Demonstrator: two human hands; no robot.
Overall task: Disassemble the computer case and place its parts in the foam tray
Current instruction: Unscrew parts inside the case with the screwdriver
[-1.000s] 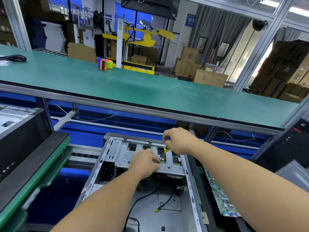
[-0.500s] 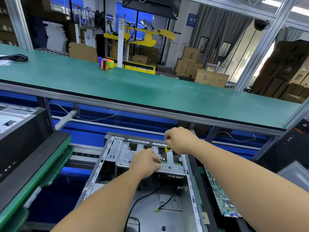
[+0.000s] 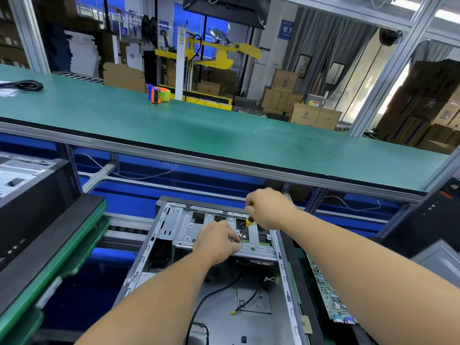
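Hands unmoved, screwdriver [image 3: 246, 226] on open case [image 3: 174, 227]

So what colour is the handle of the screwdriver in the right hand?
Yellow with a black band, seen below the right hand on the screwdriver in the head view.
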